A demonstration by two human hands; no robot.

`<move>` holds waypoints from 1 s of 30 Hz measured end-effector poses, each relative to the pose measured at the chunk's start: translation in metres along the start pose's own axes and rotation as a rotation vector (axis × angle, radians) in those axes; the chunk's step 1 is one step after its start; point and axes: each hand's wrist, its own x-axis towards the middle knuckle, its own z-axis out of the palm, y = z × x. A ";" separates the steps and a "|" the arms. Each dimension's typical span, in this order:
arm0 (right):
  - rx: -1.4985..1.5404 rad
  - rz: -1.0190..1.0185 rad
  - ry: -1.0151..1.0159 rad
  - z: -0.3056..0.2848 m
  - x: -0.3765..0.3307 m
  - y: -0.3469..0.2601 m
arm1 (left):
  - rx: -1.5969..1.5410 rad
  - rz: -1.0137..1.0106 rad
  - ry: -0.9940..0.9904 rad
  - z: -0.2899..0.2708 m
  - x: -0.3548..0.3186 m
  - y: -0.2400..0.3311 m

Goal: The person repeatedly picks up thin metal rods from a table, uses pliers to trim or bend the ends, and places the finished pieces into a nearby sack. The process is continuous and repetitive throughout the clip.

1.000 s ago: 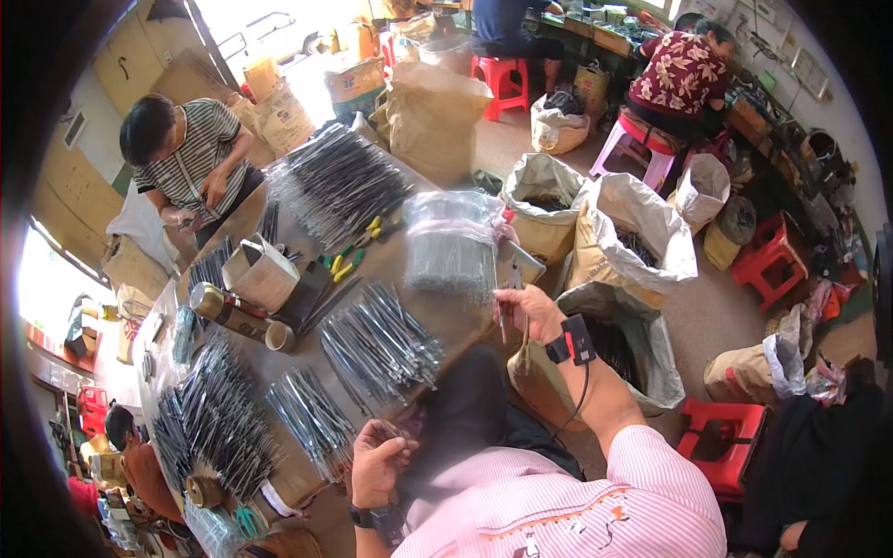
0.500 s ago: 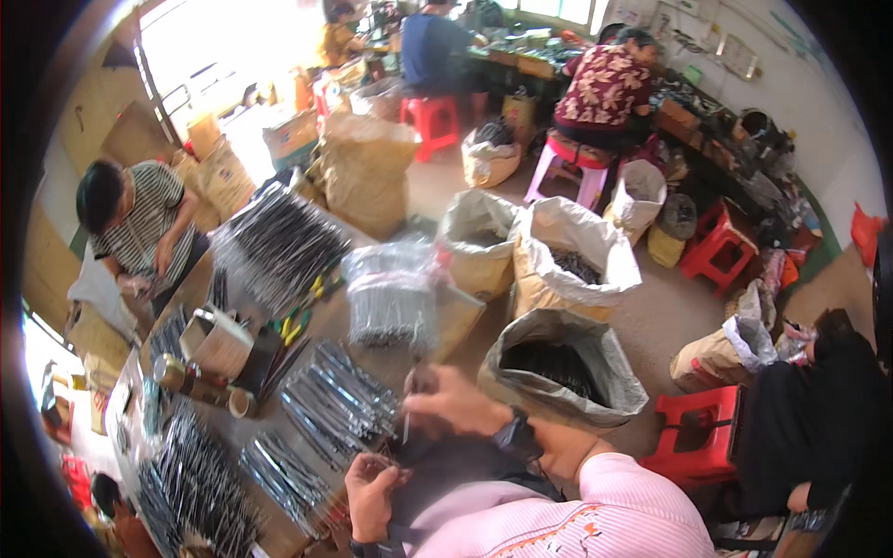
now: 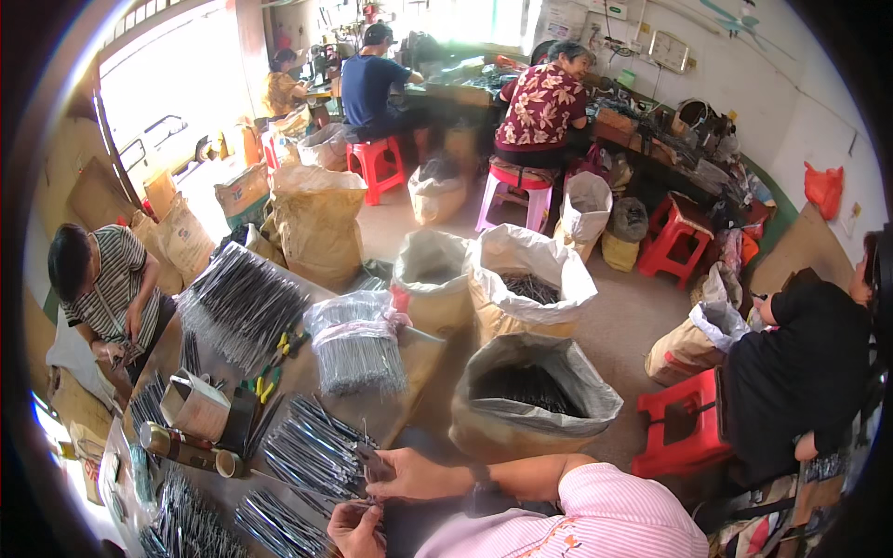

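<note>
My right hand (image 3: 406, 475) has its fingers closed at the right edge of a pile of thin dark metal strips (image 3: 314, 448). Something small and dark sits at its fingertips, too unclear to name. Just below and to the left, my left hand (image 3: 357, 529) is closed in a pinch, its fingertips close to those of the right. What it pinches is too small to make out. A smaller pile of similar strips (image 3: 284, 521) lies left of my left hand. Beyond the right hand stands a plastic-wrapped bundle of thin rods (image 3: 358, 353).
More strips are heaped at the table's far side (image 3: 244, 302) and near left (image 3: 191, 521). Pliers (image 3: 270, 383), a metal flask (image 3: 177, 445) and a white box (image 3: 195, 406) lie on the table. Open sacks (image 3: 535, 377) stand to the right. Co-workers sit around, one at the table's left (image 3: 116, 298).
My right hand has come down and left to the strips' edge, nearer my left hand, which has shifted slightly left and down. The view has tilted up. The co-worker at right has come further into view.
</note>
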 end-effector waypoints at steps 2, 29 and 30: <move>-0.009 -0.031 0.024 0.004 -0.004 -0.001 | 0.018 0.020 0.007 0.001 0.001 -0.002; 0.184 -0.023 0.048 -0.027 -0.005 0.005 | 0.070 -0.133 -0.362 0.017 -0.012 0.011; 0.234 0.005 0.036 -0.025 -0.006 0.004 | 0.029 -0.137 -0.344 0.016 -0.013 0.010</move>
